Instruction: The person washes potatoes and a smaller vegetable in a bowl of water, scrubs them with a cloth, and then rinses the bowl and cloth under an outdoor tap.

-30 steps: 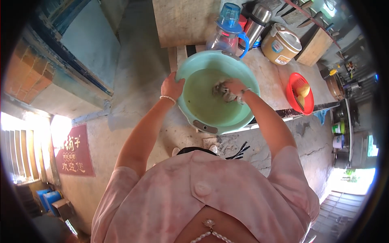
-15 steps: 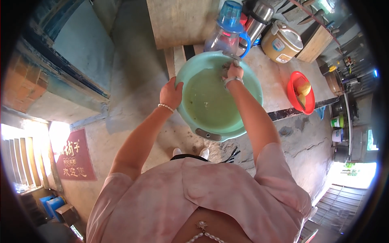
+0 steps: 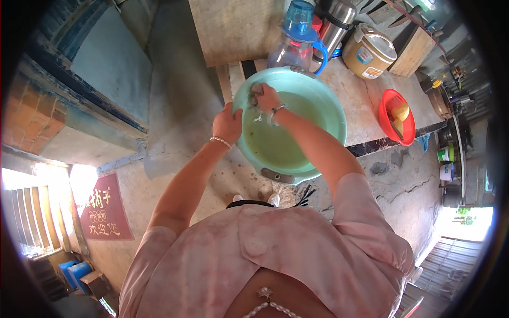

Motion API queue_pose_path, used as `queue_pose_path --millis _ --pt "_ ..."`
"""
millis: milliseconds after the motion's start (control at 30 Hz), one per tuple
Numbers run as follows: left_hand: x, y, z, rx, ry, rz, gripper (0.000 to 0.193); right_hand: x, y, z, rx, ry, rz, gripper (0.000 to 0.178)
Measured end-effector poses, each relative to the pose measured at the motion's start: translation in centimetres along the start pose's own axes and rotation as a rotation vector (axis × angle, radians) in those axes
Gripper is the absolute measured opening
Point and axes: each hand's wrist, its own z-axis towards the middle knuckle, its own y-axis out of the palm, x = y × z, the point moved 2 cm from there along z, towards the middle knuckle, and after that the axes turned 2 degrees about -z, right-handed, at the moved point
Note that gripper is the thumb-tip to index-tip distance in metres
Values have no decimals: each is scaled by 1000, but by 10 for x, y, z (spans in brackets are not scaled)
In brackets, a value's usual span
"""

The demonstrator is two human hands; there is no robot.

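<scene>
Pale green basin (image 3: 331, 108): stands at the edge of the table (image 3: 363, 100), partly overhanging, with water (image 3: 286, 140) inside.
Grey cloth (image 3: 255, 94): bunched against the inner wall, at the far left.
Right hand (image 3: 269, 99): closed around the cloth, fingertips partly hidden.
Left hand (image 3: 227, 125): clasped on the left rim, thumb against it, other fingers mostly hidden.
Behind: blue-lidded jug (image 3: 289, 52), steel flask (image 3: 336, 29).
Right: red bowl (image 3: 386, 110) with yellowish pieces (image 3: 400, 112); rice cooker (image 3: 368, 53) farther back.

Blue-lidded jug (image 3: 289, 54) near a steel flask (image 3: 335, 29), tan rice cooker (image 3: 366, 54), red basket (image 3: 391, 98)
</scene>
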Motion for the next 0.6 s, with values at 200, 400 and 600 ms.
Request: queue_pose_path --millis 200,400,600 --pt "-4 8 3 13 15 8 30 -19 11 -45 -275 -208 25 22" --pt "0 9 1 107 -36 -20 30 -12 1 -91 -630 -310 -208 29" --pt "4 6 -1 95 -60 -20 29 -10 -35 -104 -960 -534 -546 26"
